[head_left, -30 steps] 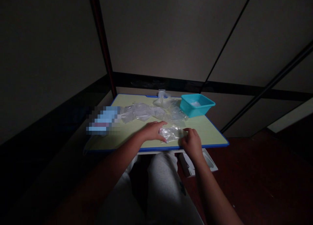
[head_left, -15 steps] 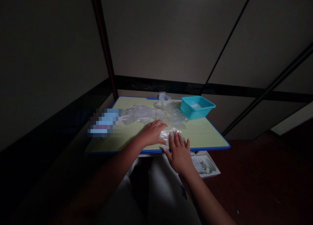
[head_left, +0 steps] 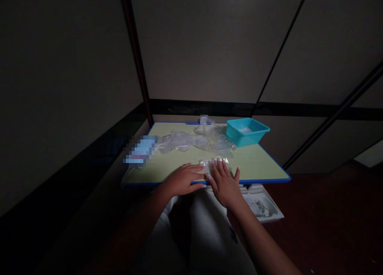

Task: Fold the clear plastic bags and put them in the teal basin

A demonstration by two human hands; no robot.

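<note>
Grey trousers (head_left: 206, 231) fill the near foreground, where the person's lap sits below the table edge. Just beyond the knees, the right hand (head_left: 226, 183) lies palm down with its fingers (head_left: 220, 168) stretched out flat and slightly spread, their tips pressing on a small clear crinkled plastic bag (head_left: 214, 164) that rests on the near part of the pale green tabletop with a blue rim (head_left: 260, 163). The left hand (head_left: 182, 178) lies flat beside it, to its left, fingers extended and close together, pointing toward the bag; its fingertips reach the bag's near left edge, though whether they touch the plastic cannot be told in the dim light. Neither hand grips anything; both are laid open on the surface. Under the table's near right corner, a white shallow plastic tray (head_left: 263, 206) sits on the dark reddish floor (head_left: 329, 211) with small pale pieces inside. Farther across the tabletop, a loose heap of clear plastic bags (head_left: 194, 139) spreads over the middle, and a blurred-out patch (head_left: 140, 150) sits at the left edge. At the far right corner stands a turquoise rectangular plastic basin (head_left: 247, 131), well apart from the hands. Behind the table rise grey wall panels (head_left: 209, 44) with dark seams.
</note>
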